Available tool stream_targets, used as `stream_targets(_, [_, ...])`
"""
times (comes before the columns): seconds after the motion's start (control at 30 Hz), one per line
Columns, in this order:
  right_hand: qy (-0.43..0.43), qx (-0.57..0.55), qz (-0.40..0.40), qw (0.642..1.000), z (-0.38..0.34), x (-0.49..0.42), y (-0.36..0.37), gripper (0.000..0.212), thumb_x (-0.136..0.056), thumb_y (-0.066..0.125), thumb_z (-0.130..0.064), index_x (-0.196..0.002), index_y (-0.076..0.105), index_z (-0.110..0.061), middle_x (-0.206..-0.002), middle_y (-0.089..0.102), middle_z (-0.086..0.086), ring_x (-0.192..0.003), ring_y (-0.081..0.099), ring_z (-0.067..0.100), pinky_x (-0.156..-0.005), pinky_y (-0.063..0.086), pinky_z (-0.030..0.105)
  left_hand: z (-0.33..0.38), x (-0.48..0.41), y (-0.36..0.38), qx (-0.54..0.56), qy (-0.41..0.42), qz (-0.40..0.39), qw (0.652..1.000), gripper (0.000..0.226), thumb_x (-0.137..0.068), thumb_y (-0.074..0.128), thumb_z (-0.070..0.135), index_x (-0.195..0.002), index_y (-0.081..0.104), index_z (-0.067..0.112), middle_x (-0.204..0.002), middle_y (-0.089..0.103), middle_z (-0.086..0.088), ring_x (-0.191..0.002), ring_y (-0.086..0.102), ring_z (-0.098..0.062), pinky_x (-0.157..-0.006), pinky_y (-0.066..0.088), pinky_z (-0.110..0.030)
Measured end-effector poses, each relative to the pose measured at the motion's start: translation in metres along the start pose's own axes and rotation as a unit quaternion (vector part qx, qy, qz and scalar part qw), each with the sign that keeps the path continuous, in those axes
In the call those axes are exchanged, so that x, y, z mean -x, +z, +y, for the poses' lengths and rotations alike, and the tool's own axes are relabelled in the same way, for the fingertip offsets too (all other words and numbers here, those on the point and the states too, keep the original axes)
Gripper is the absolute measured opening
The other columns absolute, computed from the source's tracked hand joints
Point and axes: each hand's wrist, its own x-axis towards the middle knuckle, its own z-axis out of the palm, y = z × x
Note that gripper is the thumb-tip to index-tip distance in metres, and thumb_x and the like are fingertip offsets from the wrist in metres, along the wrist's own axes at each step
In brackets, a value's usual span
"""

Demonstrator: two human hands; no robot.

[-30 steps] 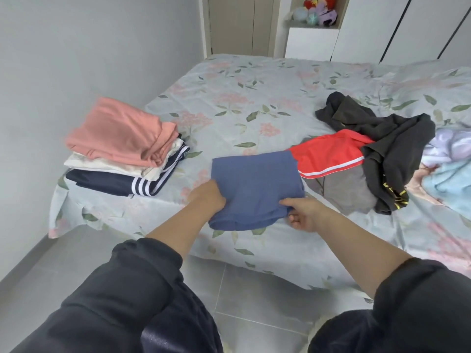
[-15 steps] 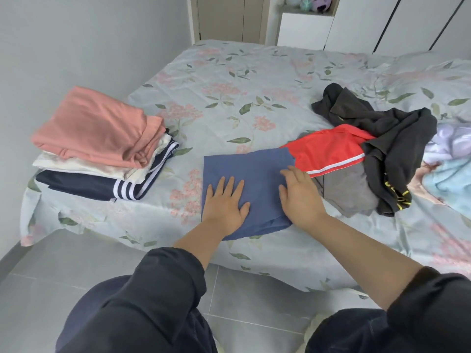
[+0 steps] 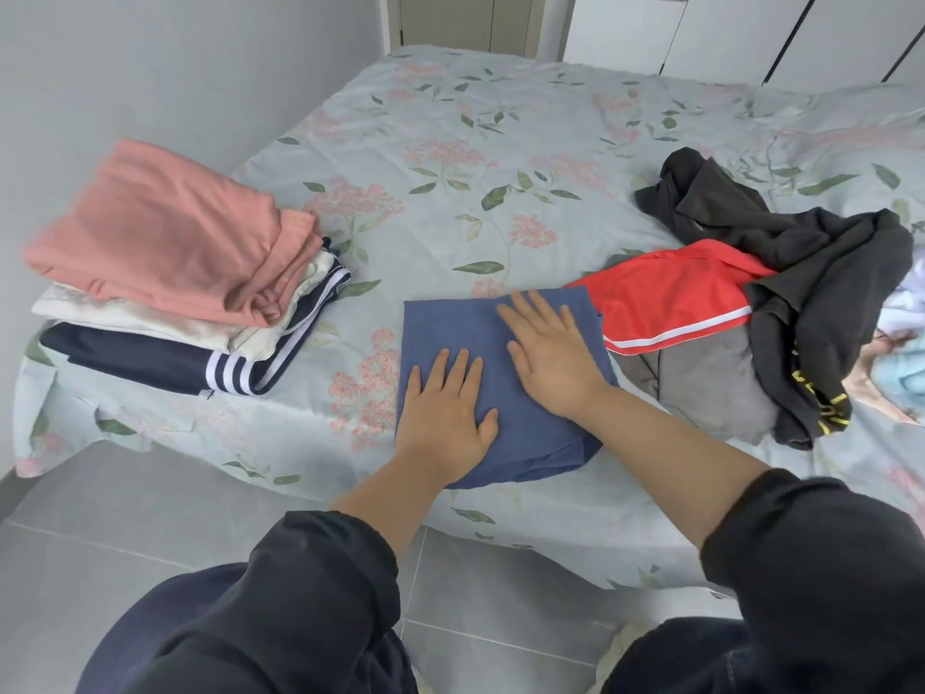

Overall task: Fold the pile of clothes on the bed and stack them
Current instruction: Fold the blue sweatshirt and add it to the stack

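Observation:
A folded blue garment (image 3: 450, 325) lies near the front edge of the floral bed (image 3: 475, 142). My left hand (image 3: 443, 418) presses flat on its near left part, fingers straight. My right hand (image 3: 550, 353) lies flat on its right half, fingers spread. To the left stands a stack of folded clothes (image 3: 170, 273): a pink piece on top, a white one under it, a navy one with white stripes at the bottom. On the right lies the unfolded pile: a red garment (image 3: 670, 293), a black one (image 3: 811, 273) and a grey one (image 3: 711, 383).
Pale lilac and light blue clothes (image 3: 901, 353) show at the right edge. A grey wall (image 3: 150, 67) runs along the bed's left side. White cabinets (image 3: 726, 32) stand behind the bed. Grey floor tiles (image 3: 150, 518) lie below the bed edge.
A second ago both hands gripped the blue garment's near edge. They then went flat onto it, and my right hand has slid further up across the cloth.

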Motion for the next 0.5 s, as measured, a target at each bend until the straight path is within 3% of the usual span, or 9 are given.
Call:
stream_targets(0.07, [0.002,0.023,-0.117,0.993,0.016,-0.01,0.007,0.05,-0.103,0.023,-0.036,-0.152,0.018,-0.025,-0.16,0.009,-0.004,-0.147,0.002,0.015,-0.116,-0.005,0.044,0.0,0.001,0.001,0.0,0.0,0.001,1.0,0.071,-0.092,0.015,0.054,-0.153,0.006,0.019,-0.161,0.007,-0.001,-0.148,-0.001,-0.023,-0.117,-0.002,-0.047])
stream_targets(0.1, [0.033,0.041,-0.135,0.989,0.026,-0.016,0.009,0.051,-0.103,0.022,-0.037,-0.152,0.016,-0.025,-0.16,0.007,-0.005,-0.147,0.001,0.013,-0.116,-0.005,0.044,0.0,0.001,0.001,0.001,0.0,0.003,1.0,0.071,-0.092,0.015,0.054,-0.153,0.006,0.019,-0.161,0.007,0.0,-0.148,-0.001,-0.023,-0.117,-0.002,-0.047])
stream_targets(0.23, [0.213,0.048,-0.078,0.973,0.045,-0.032,0.002,0.056,-0.101,0.022,-0.036,-0.152,0.014,-0.014,-0.16,0.007,0.002,-0.147,0.001,0.019,-0.116,-0.002,0.051,0.0,0.001,0.001,-0.001,-0.001,0.003,1.0,0.071,-0.092,0.014,0.054,-0.153,0.006,0.021,-0.161,0.008,0.0,-0.148,0.0,-0.023,-0.117,-0.001,-0.047])
stream_targets(0.27, [0.212,0.047,-0.038,0.975,0.043,-0.03,0.0,0.056,-0.101,0.025,-0.035,-0.151,0.017,-0.012,-0.16,0.008,0.005,-0.147,0.002,0.021,-0.116,-0.001,0.051,0.0,0.002,0.002,-0.002,0.001,0.004,1.0,0.07,-0.092,0.015,0.054,-0.153,0.007,0.021,-0.161,0.009,0.0,-0.148,0.001,-0.023,-0.118,-0.001,-0.047])
stream_targets(0.33, [0.132,0.029,0.044,0.99,0.033,-0.013,0.001,0.055,-0.1,0.032,-0.033,-0.149,0.024,-0.01,-0.159,0.013,0.011,-0.147,0.008,0.026,-0.116,0.004,0.051,-0.001,0.001,0.003,-0.001,0.001,0.008,1.0,0.071,-0.091,0.014,0.054,-0.153,0.01,0.021,-0.16,0.012,0.0,-0.148,0.002,-0.023,-0.117,0.001,-0.047])
stream_targets(0.37, [0.074,0.016,0.037,0.996,0.028,0.002,0.002,0.055,-0.1,0.034,-0.034,-0.149,0.025,-0.012,-0.158,0.015,0.01,-0.147,0.01,0.026,-0.115,0.006,0.051,-0.001,0.001,0.003,0.0,0.0,0.008,1.0,0.071,-0.091,0.014,0.054,-0.153,0.011,0.021,-0.16,0.013,0.0,-0.148,0.003,-0.023,-0.117,0.002,-0.047])
stream_targets(0.43, [0.006,0.016,-0.057,0.998,0.022,0.035,0.01,0.055,-0.101,0.029,-0.041,-0.152,0.018,-0.023,-0.16,0.01,0.002,-0.147,0.005,0.02,-0.116,0.003,0.048,-0.001,0.002,0.003,0.0,0.001,0.01,1.0,0.072,-0.09,0.013,0.055,-0.153,0.014,0.02,-0.16,0.015,-0.001,-0.147,0.005,-0.024,-0.117,0.002,-0.048])
stream_targets(0.5, [0.045,0.052,-0.095,0.993,0.035,0.055,0.016,0.055,-0.101,0.025,-0.043,-0.152,0.011,-0.028,-0.16,0.004,-0.005,-0.147,0.002,0.013,-0.117,-0.001,0.044,0.0,0.002,0.002,-0.003,0.001,0.006,1.0,0.073,-0.089,0.011,0.056,-0.153,0.014,0.021,-0.16,0.015,0.0,-0.147,0.006,-0.024,-0.117,0.003,-0.048])
